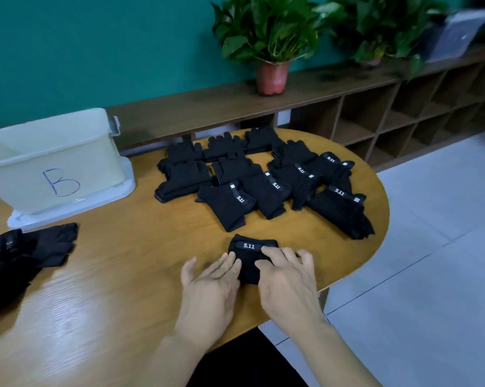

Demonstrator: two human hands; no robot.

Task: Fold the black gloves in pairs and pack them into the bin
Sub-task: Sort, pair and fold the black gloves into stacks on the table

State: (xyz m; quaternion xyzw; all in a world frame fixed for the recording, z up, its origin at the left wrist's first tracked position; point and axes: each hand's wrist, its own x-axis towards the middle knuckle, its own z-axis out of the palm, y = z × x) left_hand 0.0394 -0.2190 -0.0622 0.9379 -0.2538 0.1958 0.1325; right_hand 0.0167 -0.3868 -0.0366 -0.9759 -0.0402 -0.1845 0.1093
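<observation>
A folded black glove bundle with a "5.11" label lies near the table's front edge. My left hand rests against its left side with straight fingers touching the fabric. My right hand presses down on its right part with fingers spread. Behind it, several black gloves lie in stacks and rows across the round end of the table. The pale plastic bin, marked with a blue "B", stands at the back left.
More black gloves lie at the left edge. The wooden table ends in a rounded edge at right above a tiled floor. A low shelf with potted plants runs behind.
</observation>
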